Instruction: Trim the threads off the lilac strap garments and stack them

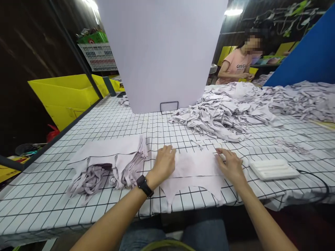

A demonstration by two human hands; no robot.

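A pale pink strappy top (195, 165) lies spread flat on the table in front of me, its narrow strap ends pointing toward the near edge. At its left edge is my left hand (165, 162), with a black watch on the wrist; the fingers are bent and close together at the cloth's upper corner. My right hand (231, 165) rests at the right edge, thumb and forefinger apart and touching the fabric. Left of my left hand sits a neat stack of similar tops (107, 151), their straps bunched toward me.
A large heap of pale fabric pieces (222, 111) covers the back right of the checked tablecloth (104, 125). A white corded device (273, 169) lies to the right. An upright pale panel (164, 55) stands behind; yellow bins (62, 97) are at left. A co-worker (237, 66) sits beyond the heap.
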